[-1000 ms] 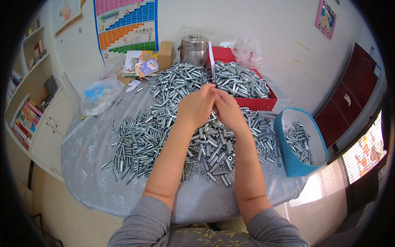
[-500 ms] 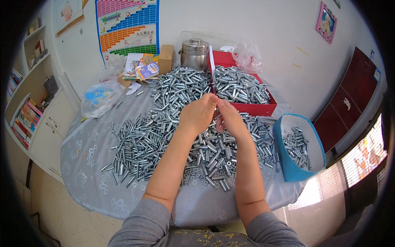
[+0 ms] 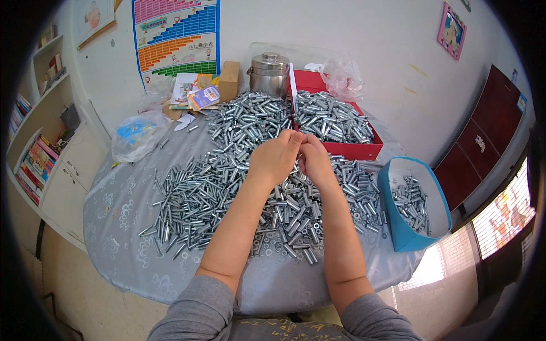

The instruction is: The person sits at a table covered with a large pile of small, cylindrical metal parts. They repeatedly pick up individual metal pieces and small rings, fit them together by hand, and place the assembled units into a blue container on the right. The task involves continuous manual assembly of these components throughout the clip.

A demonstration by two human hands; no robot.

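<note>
Both hands meet at the middle of the table, raised over a spread of shiny metal sleeves and bolts point(image 3: 199, 199). My left hand point(image 3: 275, 154) is closed, its thumb pressed along the top. Against it, my right hand point(image 3: 314, 161) is closed too, with curled fingers. Whatever lies between the fingertips is hidden. Small washers point(image 3: 273, 241) lie among the metal parts nearest me. Behind my hands a red box point(image 3: 355, 150) holds a heap of similar metal parts, with another pile point(image 3: 250, 116) on the cloth to its left.
A blue fabric bin point(image 3: 406, 245) with metal parts stands at the right table edge. At the back are a steel pot point(image 3: 269, 74), a cardboard box point(image 3: 229, 77) and booklets point(image 3: 203, 98). A plastic bag point(image 3: 139, 136) lies at the left on the grey tablecloth point(image 3: 122, 238).
My right hand has curled its fingers in and drawn tighter against the left fingertips. My left hand has barely shifted. The piles look the same.
</note>
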